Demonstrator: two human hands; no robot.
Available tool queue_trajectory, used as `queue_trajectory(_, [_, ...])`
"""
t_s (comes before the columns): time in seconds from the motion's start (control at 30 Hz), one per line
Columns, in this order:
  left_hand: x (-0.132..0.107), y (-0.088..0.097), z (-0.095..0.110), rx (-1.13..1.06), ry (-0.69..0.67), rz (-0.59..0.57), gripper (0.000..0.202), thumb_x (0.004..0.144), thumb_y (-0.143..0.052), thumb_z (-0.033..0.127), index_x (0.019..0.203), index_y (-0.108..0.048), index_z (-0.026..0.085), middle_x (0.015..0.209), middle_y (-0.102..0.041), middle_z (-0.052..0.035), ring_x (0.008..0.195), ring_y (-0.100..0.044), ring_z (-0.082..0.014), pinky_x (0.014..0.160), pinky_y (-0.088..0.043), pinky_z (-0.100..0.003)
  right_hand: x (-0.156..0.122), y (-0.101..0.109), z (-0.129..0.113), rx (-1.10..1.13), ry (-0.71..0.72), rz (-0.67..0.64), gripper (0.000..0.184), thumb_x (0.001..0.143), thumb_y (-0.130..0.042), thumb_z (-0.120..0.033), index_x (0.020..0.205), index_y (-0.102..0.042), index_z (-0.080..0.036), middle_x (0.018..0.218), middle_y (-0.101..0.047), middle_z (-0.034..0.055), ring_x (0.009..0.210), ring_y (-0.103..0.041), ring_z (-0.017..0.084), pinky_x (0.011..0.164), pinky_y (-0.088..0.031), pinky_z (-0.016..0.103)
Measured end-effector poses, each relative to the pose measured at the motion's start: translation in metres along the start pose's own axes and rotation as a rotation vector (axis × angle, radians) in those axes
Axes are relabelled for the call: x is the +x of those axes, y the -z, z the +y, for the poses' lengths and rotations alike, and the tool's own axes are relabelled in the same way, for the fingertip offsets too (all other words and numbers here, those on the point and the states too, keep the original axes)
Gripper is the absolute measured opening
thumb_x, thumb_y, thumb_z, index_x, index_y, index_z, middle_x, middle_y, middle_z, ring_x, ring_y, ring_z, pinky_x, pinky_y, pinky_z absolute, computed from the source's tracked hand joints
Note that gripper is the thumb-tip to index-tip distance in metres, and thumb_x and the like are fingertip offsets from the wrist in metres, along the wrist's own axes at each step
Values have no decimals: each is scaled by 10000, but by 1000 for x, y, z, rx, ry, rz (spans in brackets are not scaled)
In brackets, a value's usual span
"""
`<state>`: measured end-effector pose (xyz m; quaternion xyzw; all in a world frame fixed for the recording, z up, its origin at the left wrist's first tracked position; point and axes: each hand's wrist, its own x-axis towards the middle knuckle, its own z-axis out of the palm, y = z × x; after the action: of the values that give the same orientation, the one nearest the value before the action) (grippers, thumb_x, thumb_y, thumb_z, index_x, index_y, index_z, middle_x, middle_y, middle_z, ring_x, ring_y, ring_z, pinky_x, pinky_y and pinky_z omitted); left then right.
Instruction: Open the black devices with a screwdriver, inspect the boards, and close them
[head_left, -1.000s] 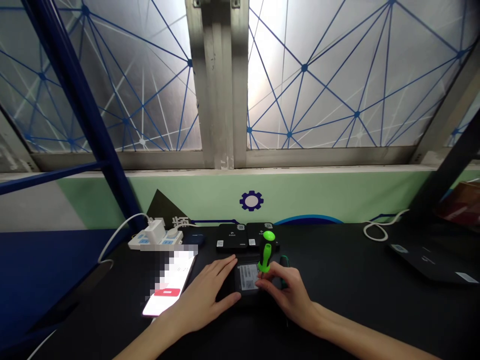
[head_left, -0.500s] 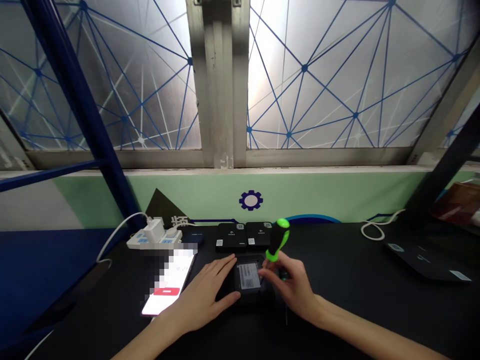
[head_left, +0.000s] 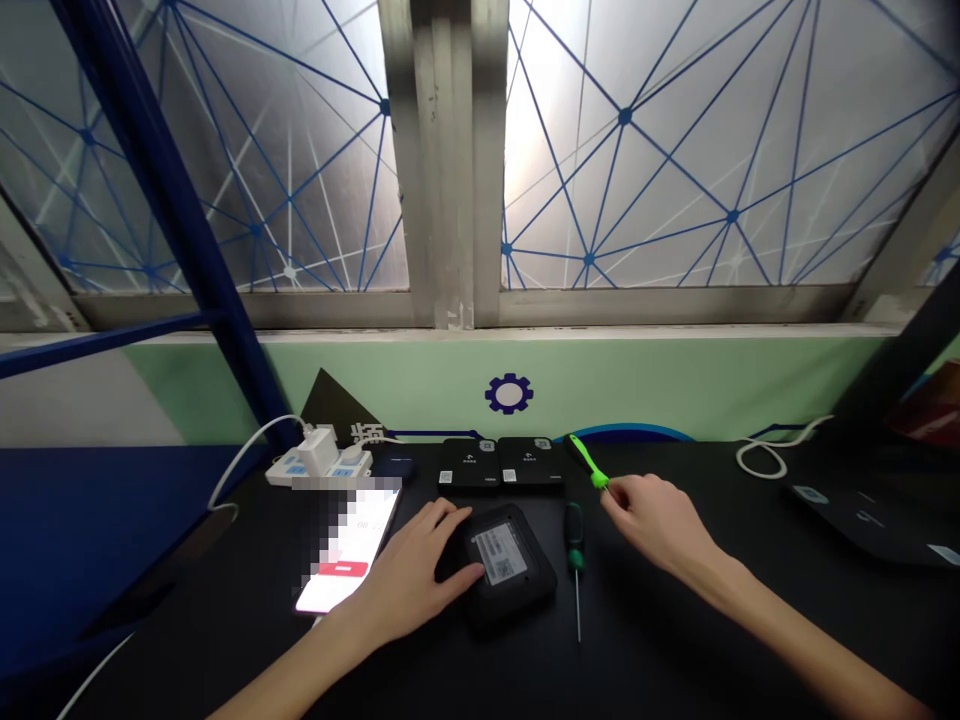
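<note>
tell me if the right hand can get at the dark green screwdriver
Probably yes: nothing shows between the right hand and the dark green screwdriver, though the hand may first need to set down the bright green screwdriver it holds.

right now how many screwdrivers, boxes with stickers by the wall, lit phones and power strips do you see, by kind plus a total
Screwdrivers: 2 (one in the right hand)
Stickered boxes by the wall: 2
Lit phones: 1
Power strips: 1
Total: 6

phone (head_left: 354, 550): lit screen | power strip (head_left: 285, 470): white charger (head_left: 319, 453) plugged in | green wall (head_left: 427, 385): gear emblem (head_left: 509, 394)
</note>
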<state>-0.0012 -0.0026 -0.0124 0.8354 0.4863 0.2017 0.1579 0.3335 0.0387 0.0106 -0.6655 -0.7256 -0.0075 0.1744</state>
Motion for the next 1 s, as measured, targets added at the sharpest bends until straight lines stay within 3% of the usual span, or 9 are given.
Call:
queue_trajectory(0.23, [1, 0, 0, -19, 48, -14, 587, 945, -547, 623, 1421, -515, 281, 1390, -529, -74, 1201, -590, -302, 982, -524, -444, -7, -7, -2, -211, 22, -159, 308, 901, -499, -223, 612, -596, -177, 673, -626, 99, 595, -622, 241, 513, -233, 291])
queue_trajectory(0.4, [1, 0, -1, -12, 71, -47, 935, 702, -713, 780, 1447, -493, 259, 1487, -465, -116, 1300, -516, -390, 1025, -492, -527, -11, -13, 0, -140, 70, -242, 288, 910, -541, -257, 647, -628, -177, 726, -648, 116, 656, -650, 270, 521, -271, 293])
queue_trajectory(0.57, [2, 0, -4, -72, 74, -68, 942, 661, -742, 781, 1402, -529, 239, 1498, -459, -145, 1358, -462, -403, 1065, -453, -563, -14, -14, 1, -38, 96, -267, 271, 889, -611, -286, 635, -617, -191, 700, -633, 81, 604, -614, 225, 514, -289, 275])
queue_trajectory(0.67, [2, 0, -5, -74, 67, -43, 1002, 613, -782, 774, 1413, -509, 235, 1498, -454, -160, 1378, -429, -420, 1092, -414, -590, -9, -4, 0, 19, 129, -213, 360, 859, -632, -291, 529, -519, -201, 598, -581, 45, 565, -554, 195, 511, -271, 278])
queue_trajectory(0.77, [3, 2, -3, -73, 51, -11, 1004, 593, -813, 753, 1401, -500, 245, 1447, -500, -147, 1320, -485, -414, 1052, -456, -583, -3, 10, -4, 180, 245, -138, 434, 911, -571, -309, 507, -453, -204, 506, -490, -2, 502, -457, 150, 509, -270, 279])
queue_trajectory(0.9, [4, 9, 3, -33, -23, 64, 940, 612, -890, 604, 1387, -480, 265, 1381, -550, -104, 1263, -529, -379, 1031, -488, -542, -3, 14, -16, 457, 410, -45, 257, 969, -553, -371, 814, -663, -197, 700, -631, 12, 562, -486, 143, 536, -368, 260])
queue_trajectory(1.0, [4, 13, 4, 14, -128, 124, 971, 631, -924, 495, 1432, -417, 285, 1412, -528, -84, 1294, -508, -357, 1075, -467, -516, -7, 5, -28, 567, 454, -70, 267, 952, -622, -374, 1172, -668, -229, 956, -695, 41, 559, -485, 118, 563, -431, 260])
